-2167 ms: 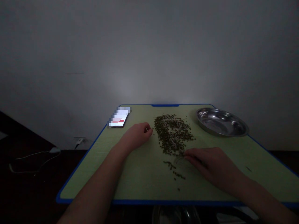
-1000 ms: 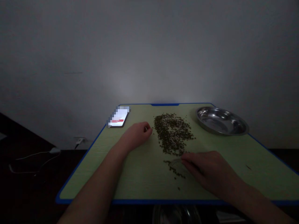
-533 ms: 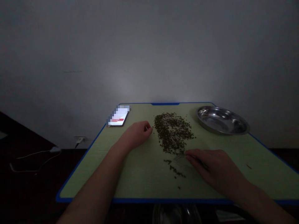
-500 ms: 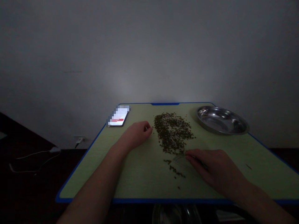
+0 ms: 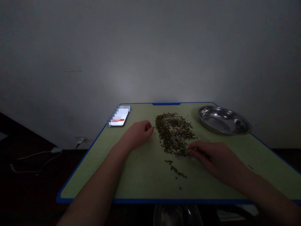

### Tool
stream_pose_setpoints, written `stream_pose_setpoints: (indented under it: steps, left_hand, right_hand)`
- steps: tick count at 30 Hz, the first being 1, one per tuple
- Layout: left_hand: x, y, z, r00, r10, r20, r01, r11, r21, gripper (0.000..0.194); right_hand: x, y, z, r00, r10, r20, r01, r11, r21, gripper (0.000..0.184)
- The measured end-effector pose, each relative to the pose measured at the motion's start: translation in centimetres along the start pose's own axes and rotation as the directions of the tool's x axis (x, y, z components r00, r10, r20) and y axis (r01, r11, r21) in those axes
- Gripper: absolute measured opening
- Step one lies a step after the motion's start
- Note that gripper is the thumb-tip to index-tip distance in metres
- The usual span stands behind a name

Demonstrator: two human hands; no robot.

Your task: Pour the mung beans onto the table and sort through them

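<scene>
Small dark greenish-brown grains lie spread in a loose patch on the pale green table. At the patch's near right edge, my right hand is closed around a slim utensil, mostly hidden in the fingers. Its tip is blurred among the grains, so its exact kind cannot be made out. My left hand rests on the table just left of the patch, fingers curled together. A small light bit shows between thumb and forefinger, too small to name. A short trail of stray grains lies nearer to me.
A shiny steel basin stands at the back right. A lit phone lies at the back left. Blue edging borders the table, and a metal vessel shows below its front. A small dark sliver lies on the right.
My right hand has moved slightly away from me, bringing the utensil's tip to the near edge of the grain patch. My left hand stays in place.
</scene>
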State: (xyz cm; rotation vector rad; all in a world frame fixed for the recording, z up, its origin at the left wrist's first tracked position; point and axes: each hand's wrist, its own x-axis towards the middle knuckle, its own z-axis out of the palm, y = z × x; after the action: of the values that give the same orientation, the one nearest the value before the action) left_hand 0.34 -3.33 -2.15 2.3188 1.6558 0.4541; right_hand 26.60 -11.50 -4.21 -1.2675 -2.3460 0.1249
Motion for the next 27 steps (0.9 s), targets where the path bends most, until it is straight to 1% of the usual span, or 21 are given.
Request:
stream_pose_setpoints:
  steps: [3, 5, 9, 15, 18, 23, 27]
  left_hand:
    - [0.0, 0.0, 0.1, 1.0, 0.004, -0.004, -0.004, 1.0, 0.002, 0.026]
    - [0.1, -0.1, 0.2, 1.0, 0.006, -0.007, -0.006, 1.0, -0.006, 0.026]
    - [0.1, -0.3, 0.2, 1.0, 0.02, -0.012, -0.021, 1.0, -0.008, 0.027]
    - [-0.1, -0.1, 0.1, 1.0, 0.016, -0.022, -0.016, 1.0, -0.02, 0.025]
    - [-0.1, -0.1, 0.2, 1.0, 0.014, -0.023, -0.014, 1.0, -0.02, 0.025]
    - [-0.1, -0.2, 0.3, 0.999, 0.026, -0.028, -0.027, 0.999, -0.022, 0.025]
    - [-0.1, -0.2, 0.3, 0.999, 0.027, -0.027, -0.028, 0.999, -0.019, 0.026]
  right_hand:
    - [0.7, -0.4, -0.1, 0.994, -0.097, 0.043, 0.096, 0.995, 0.024, 0.019]
    - [1.1, -0.5, 0.0, 0.988, -0.136, 0.067, 0.134, 0.991, 0.025, 0.021]
    - [1.3, -0.4, 0.5, 0.987, -0.134, 0.085, 0.131, 0.99, 0.047, 0.021]
    - [0.6, -0.2, 0.8, 0.986, -0.126, 0.113, 0.12, 0.991, 0.063, 0.021]
    - [0.6, -0.2, 0.8, 0.984, -0.152, 0.096, 0.146, 0.987, 0.064, 0.022]
    - [0.7, -0.5, 1.0, 0.984, -0.164, 0.067, 0.165, 0.986, -0.001, 0.024]
    - [0.8, -0.7, 1.2, 0.982, -0.183, 0.048, 0.184, 0.983, -0.015, 0.024]
